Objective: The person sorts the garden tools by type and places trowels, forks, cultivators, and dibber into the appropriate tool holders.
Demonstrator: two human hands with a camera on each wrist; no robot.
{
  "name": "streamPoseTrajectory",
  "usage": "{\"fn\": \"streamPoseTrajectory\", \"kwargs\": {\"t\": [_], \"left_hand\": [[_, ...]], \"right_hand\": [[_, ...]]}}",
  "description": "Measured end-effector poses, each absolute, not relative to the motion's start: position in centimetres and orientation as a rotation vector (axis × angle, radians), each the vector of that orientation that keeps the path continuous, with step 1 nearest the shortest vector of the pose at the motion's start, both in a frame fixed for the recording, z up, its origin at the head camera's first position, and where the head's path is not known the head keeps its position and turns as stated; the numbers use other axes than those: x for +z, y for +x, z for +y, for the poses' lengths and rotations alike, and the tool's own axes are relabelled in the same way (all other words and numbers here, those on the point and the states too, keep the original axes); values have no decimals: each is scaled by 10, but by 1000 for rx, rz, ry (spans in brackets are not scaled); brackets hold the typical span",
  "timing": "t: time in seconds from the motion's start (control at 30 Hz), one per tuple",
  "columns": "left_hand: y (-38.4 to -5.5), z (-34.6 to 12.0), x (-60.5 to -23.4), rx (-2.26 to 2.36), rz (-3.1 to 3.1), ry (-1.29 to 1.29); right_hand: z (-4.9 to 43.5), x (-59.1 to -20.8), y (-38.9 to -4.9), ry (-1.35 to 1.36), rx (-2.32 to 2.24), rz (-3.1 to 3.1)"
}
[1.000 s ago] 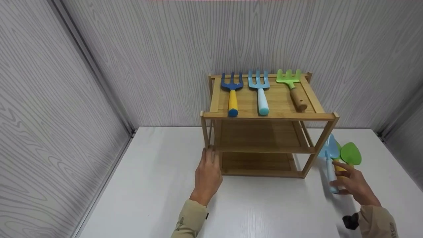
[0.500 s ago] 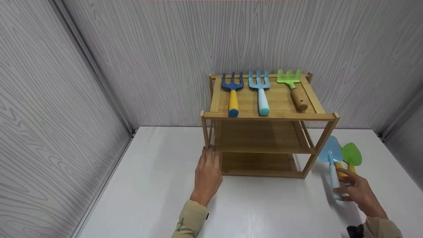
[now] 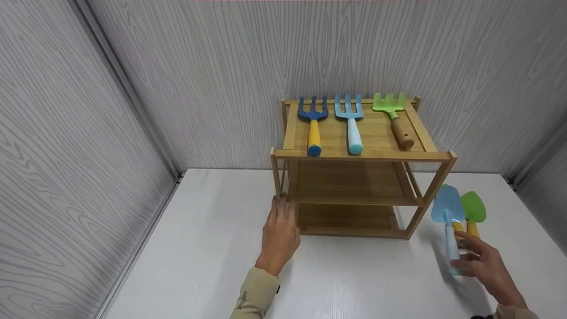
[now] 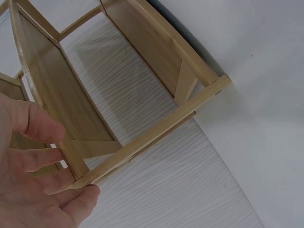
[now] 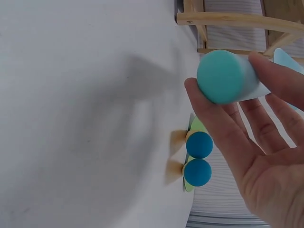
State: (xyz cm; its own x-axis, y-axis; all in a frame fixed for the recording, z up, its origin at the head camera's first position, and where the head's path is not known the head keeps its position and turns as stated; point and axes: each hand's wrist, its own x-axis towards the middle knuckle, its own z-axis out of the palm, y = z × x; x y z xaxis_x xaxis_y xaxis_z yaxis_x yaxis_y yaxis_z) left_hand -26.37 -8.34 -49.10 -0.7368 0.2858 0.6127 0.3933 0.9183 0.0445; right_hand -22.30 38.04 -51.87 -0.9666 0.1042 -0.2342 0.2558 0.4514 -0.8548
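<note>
My right hand (image 3: 485,263) holds a light blue trowel (image 3: 448,203) by its pale handle, raised off the table beside the rack, blade pointing away. In the right wrist view the handle's turquoise end (image 5: 220,76) sits between thumb and fingers. Just behind lie two green trowels with yellow handles; one green trowel (image 3: 474,207) shows well, while the other is mostly covered by the blue blade. My left hand (image 3: 280,239) grips the front left corner of the wooden rack (image 3: 363,155) at its middle shelf, thumb and fingers about the frame (image 4: 76,161).
Across the rack's top lie three hand forks: a dark blue fork (image 3: 314,133) with a yellow handle, a light blue fork (image 3: 354,133) and a green fork (image 3: 401,130) with a wooden handle. Grey wood-grain walls (image 3: 221,88) enclose the white table (image 3: 212,248).
My right hand has lifted the light blue trowel off the green ones and drawn it toward me and slightly right. The left hand stays on the rack.
</note>
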Motion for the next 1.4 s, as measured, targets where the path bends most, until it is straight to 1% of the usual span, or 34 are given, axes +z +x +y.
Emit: {"fn": "streamPoseTrajectory", "kwargs": {"t": [0.23,0.63,1.1,1.4], "left_hand": [[-263,-83,-491,-223,-2462,-477],[-265,-82,-491,-173,-2423,-487],[-269,-84,-492,-239,-2354,-505],[-266,-82,-493,-240,-2391,-494]], "right_hand": [[376,-522,-218,334,-1547,2554],[366,-530,-207,261,-1577,2693],[348,-529,-209,-19,-1603,2844],[336,-525,-212,-88,-1563,2825]]}}
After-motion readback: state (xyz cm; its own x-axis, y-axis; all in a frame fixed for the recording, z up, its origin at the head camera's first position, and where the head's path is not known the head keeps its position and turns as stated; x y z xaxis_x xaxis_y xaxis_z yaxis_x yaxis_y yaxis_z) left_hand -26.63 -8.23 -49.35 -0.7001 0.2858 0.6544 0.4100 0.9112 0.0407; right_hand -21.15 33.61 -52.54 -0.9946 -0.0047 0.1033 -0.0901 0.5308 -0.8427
